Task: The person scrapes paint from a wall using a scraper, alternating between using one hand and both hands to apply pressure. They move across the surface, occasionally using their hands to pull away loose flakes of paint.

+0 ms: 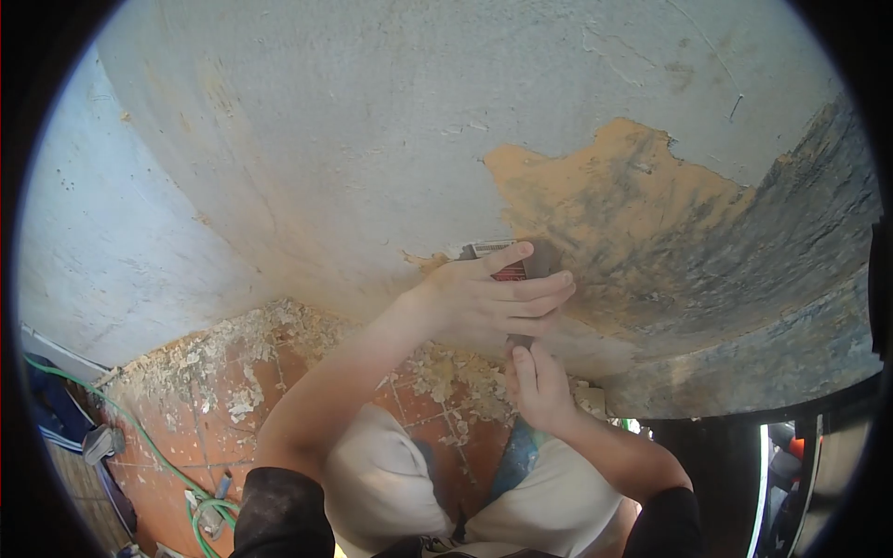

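My left hand [488,293] lies over a dark flat tool with a printed label [509,270], its fingers spread across it and pressing it to the wall. Close below, my right hand [541,383] is closed round the tool's lower end. The pale grey-blue wall [353,121] curves across the view. Just above and right of the tool, a tan patch [614,181] shows where the coating is gone. Dark, rough wall surface [800,214] spreads to the right of that patch.
Flaked coating [242,391] litters the terracotta tile floor [177,428] along the wall's foot. A green hose [153,446] runs down the left side. Cloth items [70,409] lie at the far left. My knees [381,465] are below my hands.
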Tool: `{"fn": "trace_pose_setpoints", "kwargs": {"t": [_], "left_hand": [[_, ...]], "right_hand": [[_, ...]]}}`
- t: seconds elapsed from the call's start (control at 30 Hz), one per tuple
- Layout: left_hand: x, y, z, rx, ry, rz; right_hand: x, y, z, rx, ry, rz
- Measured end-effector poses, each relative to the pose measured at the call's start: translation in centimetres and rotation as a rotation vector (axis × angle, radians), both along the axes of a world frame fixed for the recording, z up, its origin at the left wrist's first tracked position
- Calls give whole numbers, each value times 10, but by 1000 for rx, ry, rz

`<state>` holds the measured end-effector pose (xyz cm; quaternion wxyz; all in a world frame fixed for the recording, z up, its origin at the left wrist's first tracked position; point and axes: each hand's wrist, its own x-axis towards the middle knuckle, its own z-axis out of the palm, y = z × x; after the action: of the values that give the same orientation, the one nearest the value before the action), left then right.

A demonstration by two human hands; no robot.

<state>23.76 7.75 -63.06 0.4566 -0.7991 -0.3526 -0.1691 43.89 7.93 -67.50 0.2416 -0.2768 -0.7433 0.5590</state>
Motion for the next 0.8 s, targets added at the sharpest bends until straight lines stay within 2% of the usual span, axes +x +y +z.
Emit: {"fn": "trace_pose_setpoints", "kwargs": {"t": [0.1,0.2,0.27,0.4,0.47,0.6,0.63,0.7,0.8], "left_hand": [[-4,-4,2,-42,-52,-15],[1,-3,1,-55,14,-14],[1,1,-3,-49,64,-28],[0,9,-6,115,45,26],[-5,7,-2,125,17,48],[0,-1,-3,35,-18,33],[0,-2,-2,6,-30,39],[5,2,-5,6,1,36],[1,4,-3,63,5,61]], "right_hand": [[5,-6,11,-112,-15,47],[11,11,-8,-15,-34,70],[12,14,-16,-156,53,100],[6,21,3,53,-78,66],[1,17,-4,8,-1,119],[8,9,5,-75,-38,109],[12,12,2,-27,-34,118],[15,19,1,39,-30,134],[13,22,5,-51,-65,137]]}}
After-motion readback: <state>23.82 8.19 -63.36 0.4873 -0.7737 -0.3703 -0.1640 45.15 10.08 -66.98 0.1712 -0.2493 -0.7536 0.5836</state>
